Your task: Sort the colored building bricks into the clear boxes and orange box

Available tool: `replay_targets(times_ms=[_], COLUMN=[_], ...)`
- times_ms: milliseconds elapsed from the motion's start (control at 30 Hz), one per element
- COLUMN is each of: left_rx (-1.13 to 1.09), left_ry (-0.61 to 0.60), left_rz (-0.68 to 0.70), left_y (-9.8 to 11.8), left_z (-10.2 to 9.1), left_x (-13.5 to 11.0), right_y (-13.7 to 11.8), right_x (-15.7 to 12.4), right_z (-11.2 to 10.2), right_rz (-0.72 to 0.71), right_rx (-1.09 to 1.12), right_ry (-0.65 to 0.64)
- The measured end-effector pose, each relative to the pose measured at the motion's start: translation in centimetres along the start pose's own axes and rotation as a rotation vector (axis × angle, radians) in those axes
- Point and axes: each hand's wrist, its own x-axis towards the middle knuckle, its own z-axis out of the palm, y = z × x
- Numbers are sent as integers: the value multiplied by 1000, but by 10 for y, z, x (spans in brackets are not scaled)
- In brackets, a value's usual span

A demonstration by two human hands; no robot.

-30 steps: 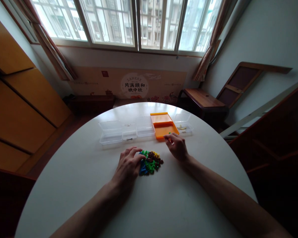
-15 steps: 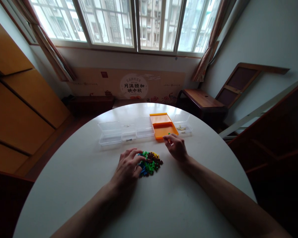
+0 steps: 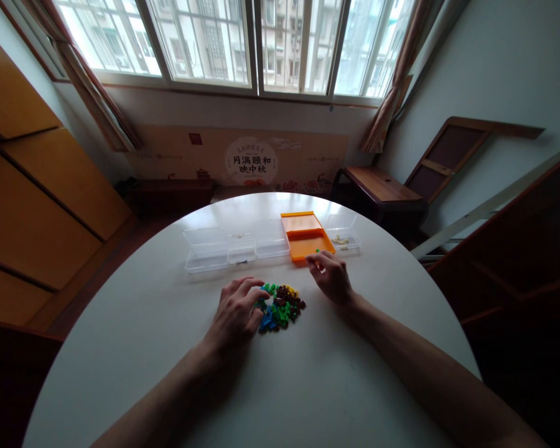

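A heap of small toy bricks [image 3: 284,309] in green, blue, brown and yellow lies on the white round table [image 3: 280,379]. My left hand [image 3: 238,307] rests at the heap's left edge, fingers curved and apart, the tips over blue and green pieces; nothing shows in its grasp. To the right of the heap, my right hand [image 3: 331,275] is closed in a pinch near the front edge of an open orange box [image 3: 303,257]. A small green brick [image 3: 318,251] shows at its fingertips, mostly hidden by the fingers.
Several clear plastic boxes [image 3: 208,261] with raised lids stand in a row left of the orange box. Another clear box [image 3: 348,239] on the right holds cream-coloured pieces. Beyond the table are a wooden chair [image 3: 378,185] and a printed board [image 3: 168,149] under the window.
My left hand has shifted slightly left, uncovering more of the blue bricks, with its fingers a little wider. My right hand stays in place.
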Motion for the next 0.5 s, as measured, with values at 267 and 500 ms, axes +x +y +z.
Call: replay_targets(times_ms=[267, 500], left_rx=[27, 5], left_ry=[8, 47], left_rz=[12, 52], left_y=[-1, -5], left_z=[-1, 3], left_x=[0, 0], right_y=[-1, -5], right_x=[-1, 1], right_z=[-1, -2], right_rz=[-7, -23], right_rx=[1, 6], right_ry=[7, 13])
